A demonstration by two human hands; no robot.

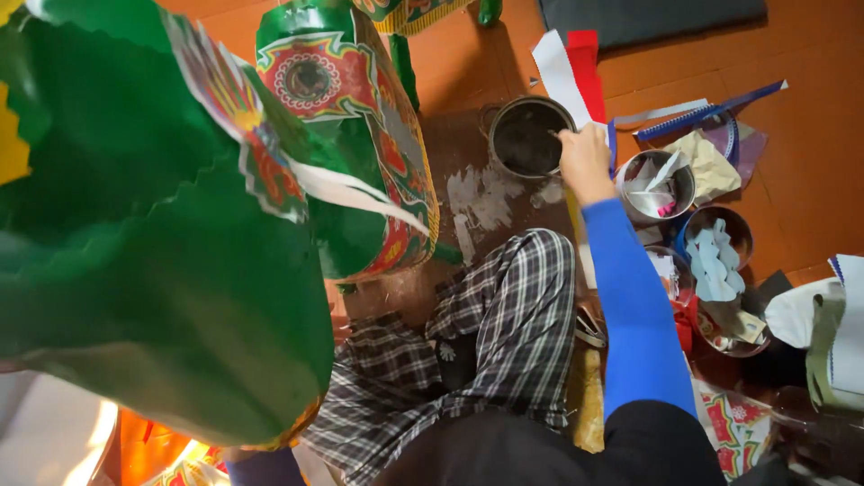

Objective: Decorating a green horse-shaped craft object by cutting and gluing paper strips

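A: Hand position first. My right hand (585, 162), at the end of the blue sleeve (634, 306), reaches out over the rim of the dark round pot (526, 137) on the floor. The fingers are curled closed around something thin at the pot's edge; it is too small for me to say whether it is a brush or a stick.

B: And your left?

A: My left hand is out of view, somewhere under the big green paper figure (171, 243), so I cannot tell whether it grips or lies open.

B: How do you dip well?

A: I judge that I should touch only the surface of what the pot holds, wipe the excess on the rim, and keep my wrist clear of the red and white paper strips (569, 67) just behind it.

B: Hazards?

A: The two tins of paper cut-outs (715, 243) stand just beside my forearm, and my checked trouser leg (486, 315) lies below it. A drip there would probably spoil pieces, so I carry slowly and level.
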